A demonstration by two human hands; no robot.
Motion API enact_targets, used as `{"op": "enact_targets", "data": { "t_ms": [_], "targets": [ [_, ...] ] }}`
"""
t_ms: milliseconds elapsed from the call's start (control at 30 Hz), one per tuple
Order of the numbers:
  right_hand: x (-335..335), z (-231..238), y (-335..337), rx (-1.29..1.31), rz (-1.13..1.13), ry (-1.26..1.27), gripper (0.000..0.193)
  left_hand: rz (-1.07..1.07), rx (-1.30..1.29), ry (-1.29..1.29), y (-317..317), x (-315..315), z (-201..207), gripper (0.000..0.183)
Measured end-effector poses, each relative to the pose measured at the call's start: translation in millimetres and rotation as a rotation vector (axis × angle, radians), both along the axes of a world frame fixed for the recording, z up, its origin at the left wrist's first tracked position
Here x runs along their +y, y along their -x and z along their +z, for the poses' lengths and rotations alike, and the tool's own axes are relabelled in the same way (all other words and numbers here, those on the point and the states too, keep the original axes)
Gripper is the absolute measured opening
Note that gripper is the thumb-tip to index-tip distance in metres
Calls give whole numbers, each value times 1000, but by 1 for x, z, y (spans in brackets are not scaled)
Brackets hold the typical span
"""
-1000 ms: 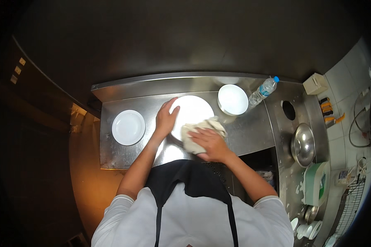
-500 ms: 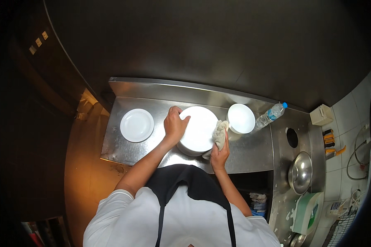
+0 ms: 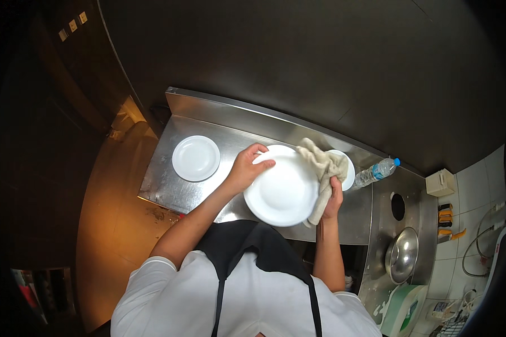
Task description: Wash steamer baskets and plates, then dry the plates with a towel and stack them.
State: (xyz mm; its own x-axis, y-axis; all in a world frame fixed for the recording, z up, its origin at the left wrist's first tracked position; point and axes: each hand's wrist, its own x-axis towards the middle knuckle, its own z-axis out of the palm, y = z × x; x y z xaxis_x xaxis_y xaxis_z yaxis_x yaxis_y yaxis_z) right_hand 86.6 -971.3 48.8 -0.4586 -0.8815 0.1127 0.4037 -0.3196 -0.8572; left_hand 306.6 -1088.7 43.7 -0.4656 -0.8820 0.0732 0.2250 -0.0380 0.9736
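A round white plate (image 3: 281,190) faces up in front of me, over the steel counter. My left hand (image 3: 249,169) grips its upper left rim, thumb on top and fingers curled around the edge. In my right hand (image 3: 333,201) is a bunched beige cloth (image 3: 322,168), which hangs along the plate's right edge. Whatever lies under the plate is hidden by it. Farther left on the counter lies a second white plate (image 3: 195,159). Behind the cloth a white bowl (image 3: 349,169) shows only in part.
A clear plastic bottle (image 3: 378,172) with a blue cap lies right of the bowl. Beyond it are a round dark hole (image 3: 397,206) in the steel top, a metal bowl (image 3: 402,255) and a green-and-white container (image 3: 403,309). Orange-handled knives (image 3: 445,218) hang on the tiled wall. A raised steel lip (image 3: 264,126) borders the counter's back.
The top plate of the stack has come up and toward me, tilted, in my left hand. My right hand has shifted right with the cloth, which is now more spread out.
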Motion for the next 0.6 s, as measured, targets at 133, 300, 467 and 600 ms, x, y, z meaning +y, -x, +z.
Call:
{"op": "enact_targets", "data": {
  "t_ms": [133, 300, 467, 600],
  "targets": [
    [-16, 20, -43, -483, 461, 38, 53, -114, -12, -71, -11, 18, 6, 52],
    [-20, -51, -69, -709, 894, -271, 54, 171, 140, 159, -20, 27, 1, 119],
    [-9, -70, -85, -398, 778, -540, 54, 334, -327, 730, -73, 19, -10, 61],
    [-1, -67, -88, -193, 632, -631, 54, 303, -222, 525, -84, 19, -10, 33]
  ]
}}
